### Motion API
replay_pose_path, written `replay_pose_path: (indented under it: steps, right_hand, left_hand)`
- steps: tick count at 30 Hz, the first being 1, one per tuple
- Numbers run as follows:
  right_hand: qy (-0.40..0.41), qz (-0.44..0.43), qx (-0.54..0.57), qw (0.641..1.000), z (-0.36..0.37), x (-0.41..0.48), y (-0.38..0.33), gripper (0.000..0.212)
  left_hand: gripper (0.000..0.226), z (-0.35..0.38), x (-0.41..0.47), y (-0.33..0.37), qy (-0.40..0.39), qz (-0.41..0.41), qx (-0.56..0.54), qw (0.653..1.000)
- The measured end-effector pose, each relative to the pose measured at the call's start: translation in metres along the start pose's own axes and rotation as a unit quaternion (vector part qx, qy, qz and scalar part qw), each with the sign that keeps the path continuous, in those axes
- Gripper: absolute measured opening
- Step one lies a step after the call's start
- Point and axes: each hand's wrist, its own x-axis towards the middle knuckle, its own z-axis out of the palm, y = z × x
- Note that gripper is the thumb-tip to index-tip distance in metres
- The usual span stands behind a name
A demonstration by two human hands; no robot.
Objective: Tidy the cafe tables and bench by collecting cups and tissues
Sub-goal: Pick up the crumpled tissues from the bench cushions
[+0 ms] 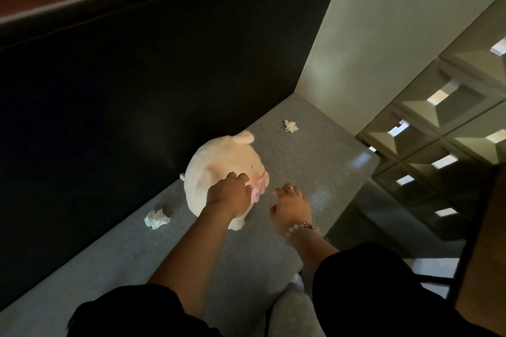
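On the grey bench (131, 252), left hand (228, 195) flat on plush toy (219, 167), grip loose; right hand (291, 204) empty, half-curled.

dim overall; light from right, glare on glossy bench edge (361, 160); dark backrest (137, 90) underexposed; soft blur, tilted wide-angle view.

No legible text, label, brand, number or sign appears anywhere in the view. The one candidate, a small red-and-white patch (400, 126) seen through an opening of the perforated wall at right, is too small and blurred to read.
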Motion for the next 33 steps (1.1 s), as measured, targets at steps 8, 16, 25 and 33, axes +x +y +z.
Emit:
replay_pose_path:
  steps: [8, 16, 25, 33]
  right_hand:
    - [-0.004, 0.085, 0.011, 0.996, -0.012, 0.088, 0.106, 0.061]
    - [-0.015, 0.185, 0.038, 0.982, 0.031, 0.158, 0.207, 0.062]
    - [-0.056, 0.183, 0.078, 0.978, 0.108, 0.177, 0.250, 0.063]
    - [-0.042, 0.183, 0.071, 0.980, 0.144, 0.192, 0.254, 0.059]
  left_hand:
    - [0.040, 0.053, 0.068, 0.069, -0.045, -0.003, -0.002, 0.999]
    - [0.059, 0.152, 0.137, 0.129, -0.135, -0.007, 0.000, 0.991]
    - [0.070, 0.247, 0.179, 0.131, -0.158, -0.044, 0.050, 0.985]
    - [0.079, 0.298, 0.189, 0.127, -0.157, -0.074, 0.023, 0.985]
